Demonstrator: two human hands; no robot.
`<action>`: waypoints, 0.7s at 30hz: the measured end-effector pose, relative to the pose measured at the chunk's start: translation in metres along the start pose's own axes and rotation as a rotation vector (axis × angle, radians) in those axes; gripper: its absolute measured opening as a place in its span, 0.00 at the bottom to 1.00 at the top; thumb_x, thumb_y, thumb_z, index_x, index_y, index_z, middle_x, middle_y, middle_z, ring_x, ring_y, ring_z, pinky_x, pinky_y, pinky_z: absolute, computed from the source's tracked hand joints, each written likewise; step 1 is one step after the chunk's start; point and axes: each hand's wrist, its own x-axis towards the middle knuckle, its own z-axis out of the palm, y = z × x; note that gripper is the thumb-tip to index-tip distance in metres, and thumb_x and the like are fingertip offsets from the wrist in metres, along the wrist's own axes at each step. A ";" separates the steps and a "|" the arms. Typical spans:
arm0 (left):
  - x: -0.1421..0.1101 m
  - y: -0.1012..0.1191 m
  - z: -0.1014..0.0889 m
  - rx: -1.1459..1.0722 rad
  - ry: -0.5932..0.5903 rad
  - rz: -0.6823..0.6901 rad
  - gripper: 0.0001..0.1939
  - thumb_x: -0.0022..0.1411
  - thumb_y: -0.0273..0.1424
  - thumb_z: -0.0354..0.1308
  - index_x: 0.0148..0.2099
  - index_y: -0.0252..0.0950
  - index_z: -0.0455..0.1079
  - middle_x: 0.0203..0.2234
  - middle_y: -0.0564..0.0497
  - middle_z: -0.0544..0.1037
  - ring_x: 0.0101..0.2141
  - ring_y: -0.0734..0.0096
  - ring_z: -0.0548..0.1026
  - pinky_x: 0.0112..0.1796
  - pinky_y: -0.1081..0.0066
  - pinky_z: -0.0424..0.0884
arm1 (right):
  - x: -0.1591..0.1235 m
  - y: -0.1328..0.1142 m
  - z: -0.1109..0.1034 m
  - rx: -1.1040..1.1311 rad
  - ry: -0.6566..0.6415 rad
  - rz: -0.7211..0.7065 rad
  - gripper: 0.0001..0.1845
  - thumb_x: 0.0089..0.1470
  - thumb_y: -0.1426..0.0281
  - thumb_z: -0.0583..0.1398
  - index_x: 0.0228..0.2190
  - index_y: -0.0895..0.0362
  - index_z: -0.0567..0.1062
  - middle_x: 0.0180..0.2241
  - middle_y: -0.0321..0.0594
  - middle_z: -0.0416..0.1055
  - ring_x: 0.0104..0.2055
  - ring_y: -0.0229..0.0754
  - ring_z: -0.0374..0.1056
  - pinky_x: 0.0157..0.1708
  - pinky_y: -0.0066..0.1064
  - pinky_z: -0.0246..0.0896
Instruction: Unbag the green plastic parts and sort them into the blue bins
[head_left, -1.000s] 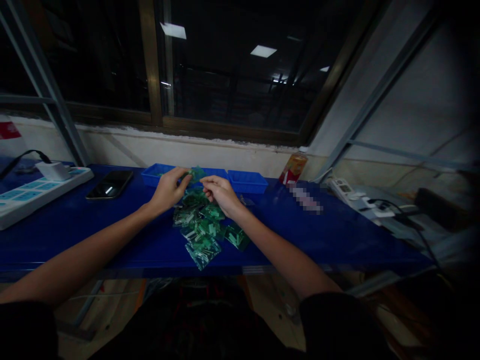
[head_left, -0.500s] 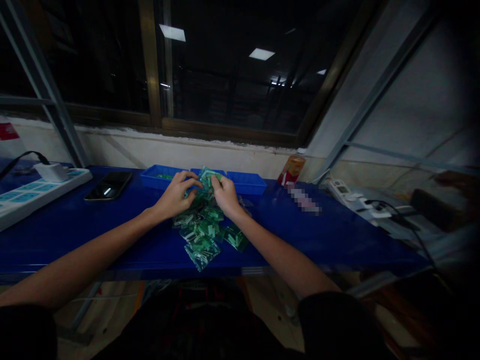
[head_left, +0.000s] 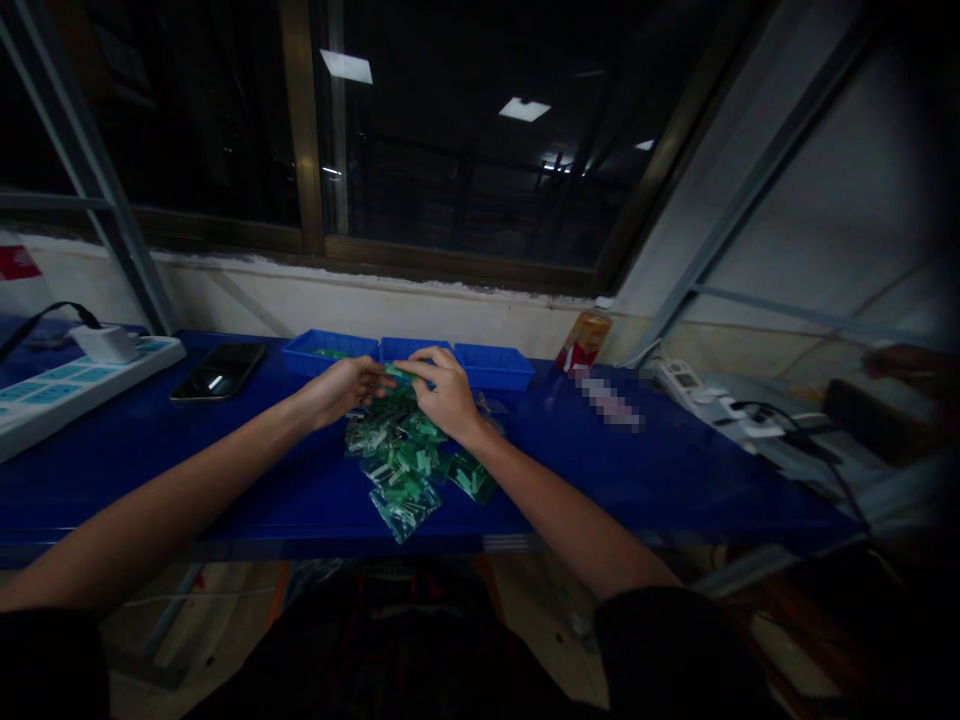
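A small clear plastic bag of green pieces point(head_left: 401, 370) is between my two hands above a heap. My left hand point(head_left: 346, 392) has its fingers curled at the bag's left edge, the thumb side up. From the right, my right hand point(head_left: 448, 396) pinches the bag, its index finger stretched along the top and its thumb mostly hidden. Below them lies a heap of similar small bags point(head_left: 409, 458) with green and pale pieces inside, spread toward the table's front edge. Exactly what the pieces are is too small and dark to tell.
Behind my hands stand blue trays point(head_left: 495, 366) in a row; the left tray point(head_left: 322, 352) holds some green bits. A phone point(head_left: 217, 372) and a white power strip point(head_left: 90, 375) lie left on the blue table point(head_left: 277, 480). A drink bottle point(head_left: 583, 338) stands at the back right.
My right hand has turned over the bag, its index finger now stretched out to the left. My left hand has rotated and drawn slightly left and down, its fingers lower. The heap looks the same.
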 end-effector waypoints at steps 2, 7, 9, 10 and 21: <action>0.001 -0.002 0.000 0.038 0.017 0.018 0.08 0.49 0.31 0.51 0.28 0.31 0.66 0.26 0.44 0.75 0.23 0.71 0.70 0.22 0.74 0.61 | 0.000 -0.002 0.000 -0.019 -0.024 -0.006 0.22 0.46 0.82 0.51 0.37 0.51 0.75 0.38 0.39 0.66 0.43 0.41 0.59 0.46 0.36 0.56; 0.007 -0.008 0.000 0.124 0.158 0.220 0.08 0.48 0.31 0.54 0.32 0.33 0.65 0.25 0.50 0.73 0.23 0.73 0.69 0.24 0.75 0.61 | 0.001 -0.006 0.000 -0.047 -0.035 0.092 0.23 0.42 0.84 0.50 0.37 0.53 0.75 0.44 0.42 0.62 0.49 0.44 0.54 0.50 0.40 0.51; 0.006 -0.009 -0.001 0.209 0.229 0.353 0.08 0.50 0.32 0.54 0.34 0.34 0.66 0.27 0.51 0.72 0.26 0.72 0.70 0.27 0.73 0.62 | 0.004 -0.007 -0.001 0.043 -0.024 0.244 0.15 0.46 0.79 0.52 0.33 0.56 0.76 0.41 0.44 0.63 0.47 0.44 0.57 0.49 0.40 0.52; 0.005 -0.009 -0.001 0.304 0.259 0.446 0.08 0.52 0.32 0.54 0.35 0.34 0.66 0.28 0.51 0.72 0.28 0.71 0.70 0.29 0.72 0.63 | 0.006 -0.008 -0.001 0.141 -0.033 0.346 0.11 0.49 0.75 0.53 0.31 0.57 0.76 0.37 0.44 0.65 0.44 0.44 0.59 0.47 0.39 0.54; -0.003 -0.011 0.007 0.816 0.057 0.688 0.15 0.58 0.40 0.50 0.38 0.35 0.70 0.35 0.47 0.72 0.39 0.63 0.69 0.39 0.66 0.64 | 0.005 -0.009 0.007 0.679 0.020 0.685 0.09 0.50 0.65 0.54 0.30 0.57 0.70 0.24 0.35 0.66 0.26 0.36 0.63 0.27 0.29 0.59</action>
